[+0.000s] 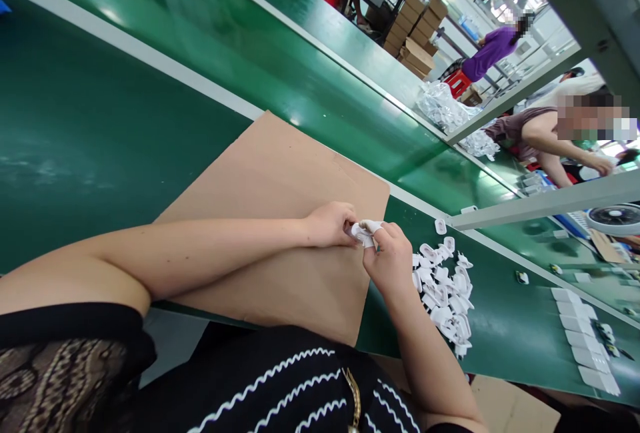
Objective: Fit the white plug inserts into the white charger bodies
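Note:
My left hand (331, 225) and my right hand (391, 256) meet above the right part of a brown cardboard sheet (280, 179). Between their closed fingertips is a small white plastic part (356, 232), mostly covered by the fingers. White coverings wrap the thumb and forefinger of my right hand. Just beyond that hand, a loose pile of white plastic pieces (443, 289) lies on the green work surface (505, 306). Details of the held part are too small to make out.
Flat white pieces (583, 339) lie in a row at the far right. A grey metal post (520, 206) slants across the bench. Beyond the green belt (240, 39) are a clear plastic bag (445, 106), stacked cardboard boxes (415, 29), a fan (615, 216) and people at work.

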The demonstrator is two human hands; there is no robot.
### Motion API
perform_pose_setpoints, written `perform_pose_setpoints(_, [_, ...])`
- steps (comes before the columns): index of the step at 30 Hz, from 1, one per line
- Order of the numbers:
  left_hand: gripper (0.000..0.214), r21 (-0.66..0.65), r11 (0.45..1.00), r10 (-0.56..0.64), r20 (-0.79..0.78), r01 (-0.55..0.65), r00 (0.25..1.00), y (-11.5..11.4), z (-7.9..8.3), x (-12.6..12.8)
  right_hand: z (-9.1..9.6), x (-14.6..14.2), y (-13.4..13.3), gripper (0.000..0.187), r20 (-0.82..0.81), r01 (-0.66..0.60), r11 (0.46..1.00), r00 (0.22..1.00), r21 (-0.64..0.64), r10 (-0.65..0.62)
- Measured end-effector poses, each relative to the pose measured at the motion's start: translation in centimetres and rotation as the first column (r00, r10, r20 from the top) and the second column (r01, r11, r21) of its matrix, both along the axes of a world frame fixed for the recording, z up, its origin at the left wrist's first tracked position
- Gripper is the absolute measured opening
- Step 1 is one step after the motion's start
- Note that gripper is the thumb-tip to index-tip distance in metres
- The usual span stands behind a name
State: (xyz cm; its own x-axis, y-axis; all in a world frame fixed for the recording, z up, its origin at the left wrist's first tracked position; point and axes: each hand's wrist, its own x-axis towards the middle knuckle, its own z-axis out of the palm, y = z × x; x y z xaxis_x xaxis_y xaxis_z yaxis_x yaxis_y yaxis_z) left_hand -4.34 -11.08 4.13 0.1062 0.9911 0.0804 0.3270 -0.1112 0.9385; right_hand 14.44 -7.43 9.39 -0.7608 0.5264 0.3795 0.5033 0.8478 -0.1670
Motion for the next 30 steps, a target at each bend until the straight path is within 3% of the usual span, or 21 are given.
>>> perform_pose_setpoints(3, [0.026,-0.004,1.0,0.007,0.006,-0.007,1.0,-0.1,0.0,0.2,0.3,0.0,0.0,0.032,-0.019,0.016,0.995,1.0,-0.101,-0.018])
perform_pose_setpoints(6, [0.026,0.005,1.0,0.019,-0.017,-0.019,1.0,0.0,-0.1,0.3,0.6,0.3,0.1,0.032,-0.158,0.024,0.977,0.986,-0.213,-0.058])
perform_pose_setpoints(10, [0.025,0.009,1.0,0.022,-0.043,-0.022,0.999,0.0,-0.2,0.3,0.6,0.7,-0.1,0.03,-0.229,0.016,0.989,0.972,-0.15,-0.05])
perform_pose_setpoints(20, [0.025,-0.025,0.999,0.021,-0.037,-0.022,0.999,-0.2,0.6,0.3,0.3,0.0,0.0,0.03,-0.017,-0.041,0.998,0.999,0.037,0.042])
perform_pose_setpoints(26, [0.026,-0.015,0.999,0.036,-0.046,-0.036,0.998,-0.4,0.6,0.4,0.5,-0.1,0.8,0.023,0.048,-0.071,0.996,0.996,-0.05,0.074])
perform_pose_setpoints(30, [0.028,0.009,0.998,0.062,-0.04,-0.062,0.997,-0.7,0.2,0.6,-0.6,-0.1,0.0,0.029,0.005,0.077,0.994,0.997,-0.079,-0.077])
